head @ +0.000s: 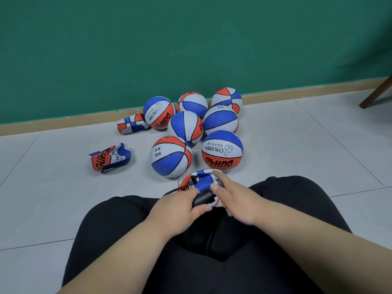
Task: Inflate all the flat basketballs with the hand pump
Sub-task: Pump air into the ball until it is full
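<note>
We were mid-task, at the hookup step: seven round balls [222,150] sat at 12 o'clock, and two folded flat balls [110,158] lay at 10 o'clock. A third flat ball [201,177] lay between our knees. Our left hand [176,211] gripped the hand pump [202,198], which lay on that ball. Our right hand [235,200] was spread, straight fingers resting on the ball and holding nothing. The pump's long axis ran from 7 toward 1 o'clock, its far end hidden. Next, we judged, came seating the needle and then stroking.
</note>
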